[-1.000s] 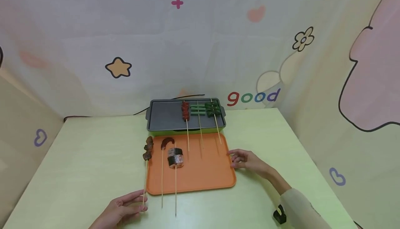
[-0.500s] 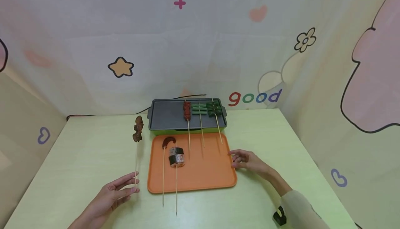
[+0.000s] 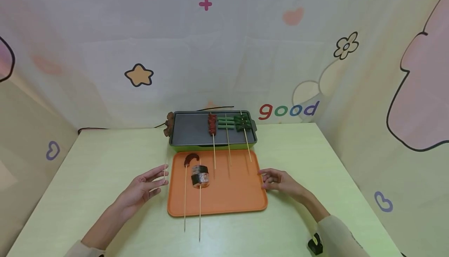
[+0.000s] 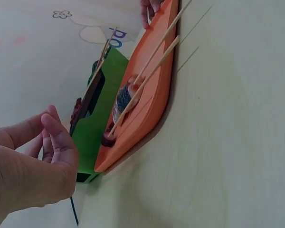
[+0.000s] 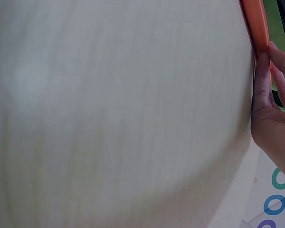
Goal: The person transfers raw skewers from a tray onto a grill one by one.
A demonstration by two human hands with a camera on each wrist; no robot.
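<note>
The brown meat skewer (image 3: 167, 147) is being carried by the left hand (image 3: 143, 188), its thin wooden stick pinched between thumb and fingertips near the lower end; the meat pieces at the far end are hanging at the left edge of the grill pan (image 3: 192, 126), and whether they are touching the pan rim cannot be told from the head view. The skewer is judged light and top-heavy; the stick is stiff but slender and likely to snap under side load, and the meat could slide or turn on it; the safest hold is on the bare stick a little above its end, with the loaded tip kept level. To the right of the left hand lies the orange tray (image 3: 228, 204), on the table just in front of the pan; a dark curved-piece skewer (image 3: 190, 159) and a rolled-slice skewer (image 3: 200, 176) are resting on it, with their sticks overhanging the near edge. Three skewers, one red (image 3: 212, 124) and two green (image 3: 236, 123), are lying across the pan with their sticks reaching onto the tray. The right hand (image 3: 277, 181) is resting against the tray's right edge, fingers loosely extended and gripping nothing. All is standing on the pale green table (image 3: 298, 151).
</note>
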